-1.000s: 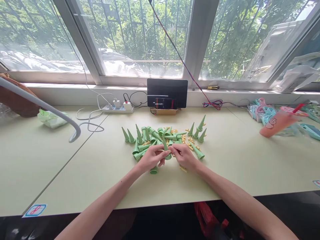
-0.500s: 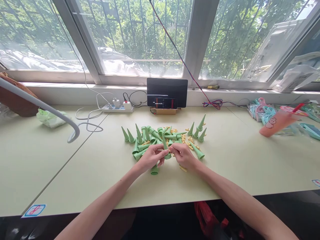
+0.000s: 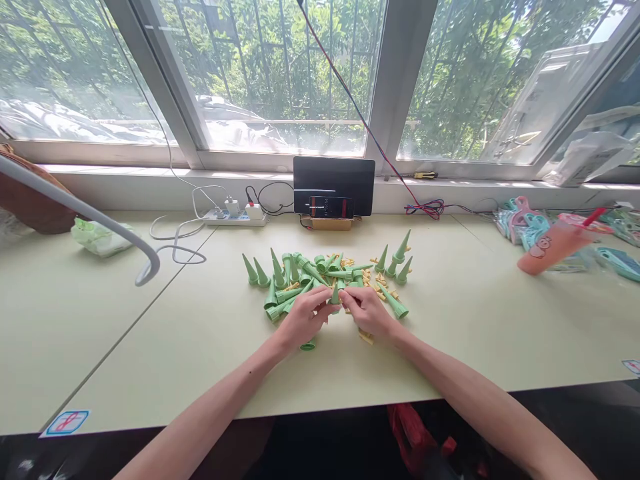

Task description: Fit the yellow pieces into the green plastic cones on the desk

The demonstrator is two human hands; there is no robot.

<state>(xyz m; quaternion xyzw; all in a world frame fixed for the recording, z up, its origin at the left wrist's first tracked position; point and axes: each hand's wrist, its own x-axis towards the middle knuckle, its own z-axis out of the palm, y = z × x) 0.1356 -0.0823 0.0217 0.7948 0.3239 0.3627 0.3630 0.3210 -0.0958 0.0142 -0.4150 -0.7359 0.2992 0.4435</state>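
Note:
My left hand [image 3: 307, 316] is closed round a green plastic watering spike [image 3: 335, 296], its pointed end up and partly covered by the fingers. Right beside it, the fingertips of my right hand [image 3: 371, 312] are pinched together at the spike's side. What they hold, if anything, is too small and hidden to name. Behind both hands lies a heap of green spikes [image 3: 311, 268], some upright and some on their sides. Small yellow plastic pieces [image 3: 384, 285] are scattered among them, and a few yellow pieces [image 3: 367, 337] lie under my right hand. Another spike [image 3: 308, 346] lies below my left wrist.
Several upright spikes [image 3: 401, 257] stand right of the heap. Behind it, a phone [image 3: 331, 207] leans before a black screen [image 3: 334, 180]. A pink drink cup [image 3: 555, 247] tilts at the right. A power strip [image 3: 235, 217] and a white cable lie at the left.
The spike in my left hand has tilted and shifted slightly, and less of it shows above the fingers. My left hand has turned a little rightward; my right hand stays almost in place.

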